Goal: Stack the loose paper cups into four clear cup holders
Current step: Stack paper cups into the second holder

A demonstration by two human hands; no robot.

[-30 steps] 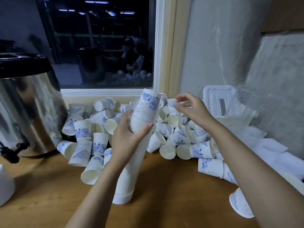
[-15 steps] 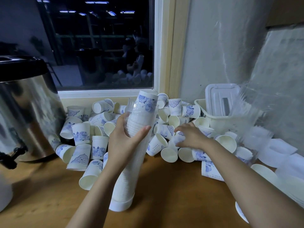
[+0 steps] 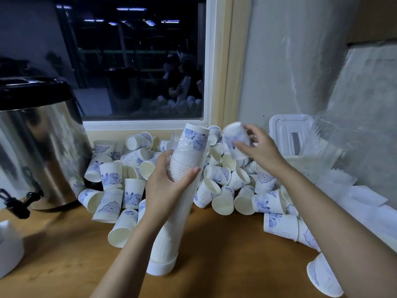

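Rising out of the pile of loose cups (image 3: 225, 175), the right hand (image 3: 261, 150) is now carrying one paper cup (image 3: 235, 139) level with the stack's top, whereas half a second ago it was reaching down among them; its grip is clamped around that cup's wall, and the cup is too blurred to tell which end is leading. The left hand (image 3: 169, 186) is holding the clear cup holder (image 3: 184, 168), its grip wrapped around the upper part; the holder's long axis is running from its base on the worktop (image 3: 225, 244) up and away, leaning toward the right grip. The stack's top cup (image 3: 196, 134) is sitting just left of the right grip, near but apart; the right hand is the nearer one, so the coming move is probably a short leftward carry onto that end.
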